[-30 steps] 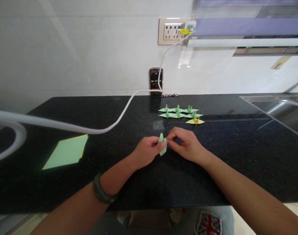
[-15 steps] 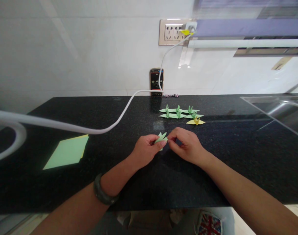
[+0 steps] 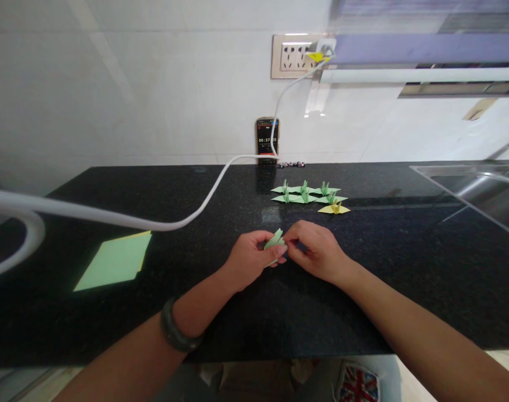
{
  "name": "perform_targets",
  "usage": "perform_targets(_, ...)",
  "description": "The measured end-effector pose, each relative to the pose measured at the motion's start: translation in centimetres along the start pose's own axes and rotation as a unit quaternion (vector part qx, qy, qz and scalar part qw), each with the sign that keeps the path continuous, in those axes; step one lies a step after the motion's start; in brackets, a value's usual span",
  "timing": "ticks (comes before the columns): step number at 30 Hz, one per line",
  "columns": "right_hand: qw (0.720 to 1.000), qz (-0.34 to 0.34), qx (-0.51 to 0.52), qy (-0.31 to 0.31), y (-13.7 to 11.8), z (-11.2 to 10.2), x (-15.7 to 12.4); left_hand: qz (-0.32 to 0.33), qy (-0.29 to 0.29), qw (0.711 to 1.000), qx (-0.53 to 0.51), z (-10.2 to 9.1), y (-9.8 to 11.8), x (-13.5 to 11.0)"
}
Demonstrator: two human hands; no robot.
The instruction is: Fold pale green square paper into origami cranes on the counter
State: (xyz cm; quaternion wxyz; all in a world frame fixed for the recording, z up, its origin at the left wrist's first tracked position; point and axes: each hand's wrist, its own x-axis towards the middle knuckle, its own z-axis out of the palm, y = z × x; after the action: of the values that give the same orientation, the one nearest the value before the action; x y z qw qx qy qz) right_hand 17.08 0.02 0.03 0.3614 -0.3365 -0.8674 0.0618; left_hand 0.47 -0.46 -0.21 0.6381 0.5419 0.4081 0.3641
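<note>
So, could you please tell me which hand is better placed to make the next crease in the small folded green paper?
Probably the right hand: it is at or very near the right edge of the small folded green paper, while the left hand is occupied, gripping that paper under its thumb.

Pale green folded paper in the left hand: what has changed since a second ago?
The pale green folded paper has turned in the left hand: nearly upright before, its top now slants rightward. The left hand keeps its grip; the right hand stays at the paper's right edge. The green paper cranes, yellow paper crane and flat green-and-yellow paper sheets stay put.
</note>
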Motion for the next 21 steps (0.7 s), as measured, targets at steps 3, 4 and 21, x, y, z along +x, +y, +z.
perform_targets(3,1.0,0.005,0.004,0.005,-0.06,0.01,-0.02,-0.005,0.02,0.999,-0.027,0.03,-0.01,0.01)
perform_targets(4,1.0,0.01,0.009,0.009,-0.11,0.0,-0.04,0.0,0.027,0.999,-0.036,0.04,-0.05,0.03)
perform_targets(21,0.987,0.112,0.104,0.038,-0.49,0.81,-0.15,0.038,0.059,0.996,-0.058,-0.23,-0.54,0.39)
